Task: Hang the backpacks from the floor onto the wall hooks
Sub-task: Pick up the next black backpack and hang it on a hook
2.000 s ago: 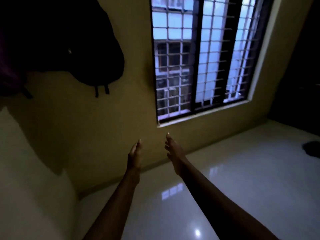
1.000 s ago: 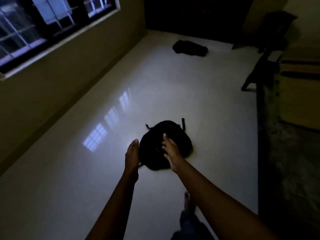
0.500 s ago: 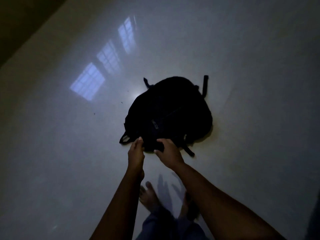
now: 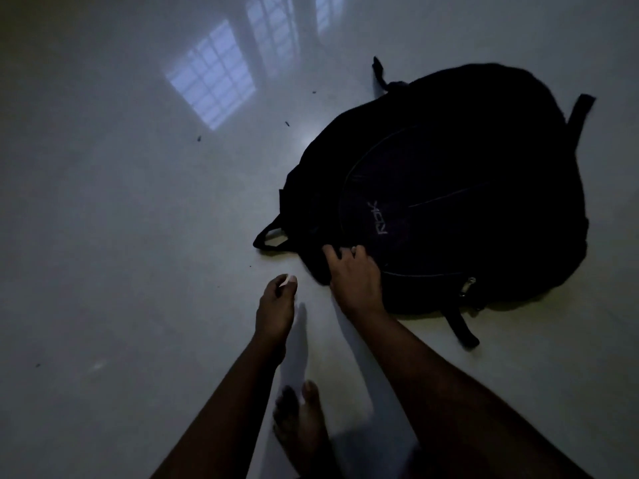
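Note:
A black backpack (image 4: 449,188) lies flat on the glossy white floor, front panel up, its top end toward me. Its carry loop (image 4: 271,236) sticks out at the near left and straps trail at the far and near right. My right hand (image 4: 352,274) rests on the bag's near edge with fingers curled into the fabric. My left hand (image 4: 276,302) hovers just left of the bag over bare floor, fingers loosely bent, holding nothing. No wall hooks are in view.
The white floor (image 4: 138,271) shows window reflections at the top and a few dark specks. My bare foot (image 4: 301,430) stands at the bottom centre, close behind my hands.
The view turned from the wall and window down to the floor and closed in on the backpack. My right hand has taken hold of the bag's near edge; my left hand drew slightly back.

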Demonstrator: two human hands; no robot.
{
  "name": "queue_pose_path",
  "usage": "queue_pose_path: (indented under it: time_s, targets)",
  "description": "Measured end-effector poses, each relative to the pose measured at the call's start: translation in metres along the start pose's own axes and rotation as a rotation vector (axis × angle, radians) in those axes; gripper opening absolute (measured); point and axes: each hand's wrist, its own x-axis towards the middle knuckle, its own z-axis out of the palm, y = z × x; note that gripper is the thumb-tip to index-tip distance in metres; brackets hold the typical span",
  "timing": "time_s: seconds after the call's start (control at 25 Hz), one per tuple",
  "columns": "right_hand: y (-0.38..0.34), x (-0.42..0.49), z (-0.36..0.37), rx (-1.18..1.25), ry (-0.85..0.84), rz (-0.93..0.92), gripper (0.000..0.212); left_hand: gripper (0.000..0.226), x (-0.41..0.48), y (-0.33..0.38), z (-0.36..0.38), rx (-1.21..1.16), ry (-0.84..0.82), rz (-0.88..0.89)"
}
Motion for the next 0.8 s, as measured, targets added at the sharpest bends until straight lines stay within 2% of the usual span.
queue_pose_path:
  time_s: [0.08,0.2,0.4,0.52,0.6,0.72,0.8]
  targets:
    - [-0.008,-0.007,-0.018,0.099,-0.023,-0.031,0.046,0.047,-0.018,0.006,-0.003,0.010,0.002,0.008]
    - [-0.023,-0.038,-0.070,0.286,-0.084,-0.006,0.050,0.051,-0.057,0.025,-0.015,-0.005,0.038,0.000]
    - [-0.028,-0.107,-0.191,0.653,-0.120,0.009,0.047,0.026,-0.171,0.084,-0.046,-0.373,-0.091,-0.110]
    - [-0.045,-0.147,-0.257,0.922,-0.154,-0.006,0.040,0.034,-0.242,0.112,-0.061,-0.476,-0.124,-0.062]
    - [-0.059,-0.176,-0.309,1.013,-0.158,-0.011,0.038,0.033,-0.294,0.136,-0.085,-0.528,-0.103,-0.030]
    - [-0.086,-0.229,-0.369,1.032,-0.145,-0.039,0.036,0.042,-0.362,0.156,-0.121,-0.472,-0.019,0.056]
    - [-0.102,-0.261,-0.394,1.069,-0.160,-0.021,0.036,0.047,-0.396,0.159,-0.137,-0.297,0.067,0.189]
